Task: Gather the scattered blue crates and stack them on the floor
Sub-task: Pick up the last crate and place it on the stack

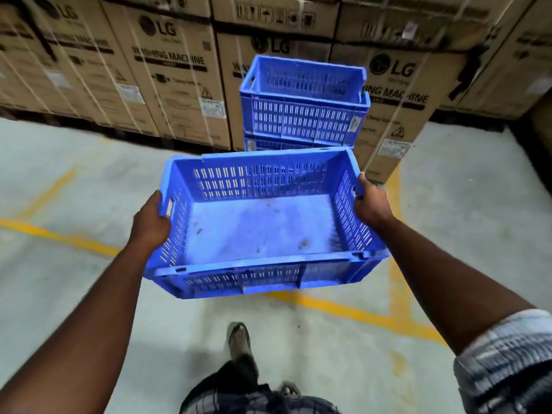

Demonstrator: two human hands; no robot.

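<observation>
Crate (263, 225) carried toward the stack (304, 100)
Left hand (150, 221) and right hand (370, 201) each grip an end, above the floor (74, 189).

The blue slotted plastic crate (260, 225) I carry is hard moulded plastic with a slight sheen. Its solid bottom looks dull and dusty, speckled with brown dirt. The stacked blue plastic crates (301, 118) ahead have the same smooth moulded finish. Behind them, the brown cardboard boxes (167, 85) are matt paperboard with dark print. The grey concrete floor (59, 174) is matt and slightly rough, and its yellow painted lines (59, 237) are worn and patchy. My checked sleeve (507, 354) is soft woven cloth.
</observation>
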